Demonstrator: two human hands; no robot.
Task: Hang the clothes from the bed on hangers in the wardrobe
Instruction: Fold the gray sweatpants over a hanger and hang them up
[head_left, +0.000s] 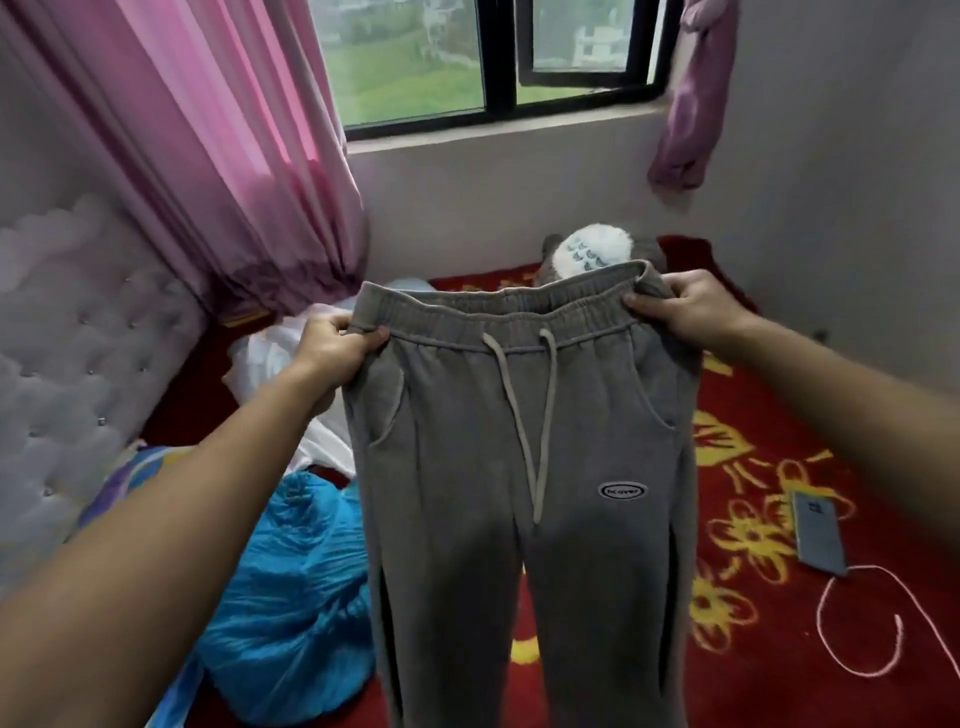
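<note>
The fingers (375, 335) of the left hand (332, 351) are curled tight and pinch one side of the stretchy top band of the grey pants (519, 493). The fingers (640, 300) of the right hand (693, 306) are curled too and pinch the other side of the band. Both hands hold the pants up in the air above the bed (779, 613), front side facing the person, and the two legs hang straight down. A pale string (543, 415) is looped at the middle of the band and its ends dangle down the front. Each side of the pants has a slanted pocket, and you cannot tell if anything is in them. On one leg there is a small dark oval patch (622, 490) with tiny white letters, too blurry to read for sure. On the bed, left of the pants, sits a puffy blue plastic bag (291, 582). It looks full, but what is inside is hidden. Beyond the bag lies some white cloth (275, 358). The bed has a red cover with yellow flowers. On it, right of the pants, lie a phone (821, 530) and a curled pink cord (878, 623). A fluffy toy (592, 252) peeks over the band. A pink curtain (234, 156) hangs beside the window (498, 62).
</note>
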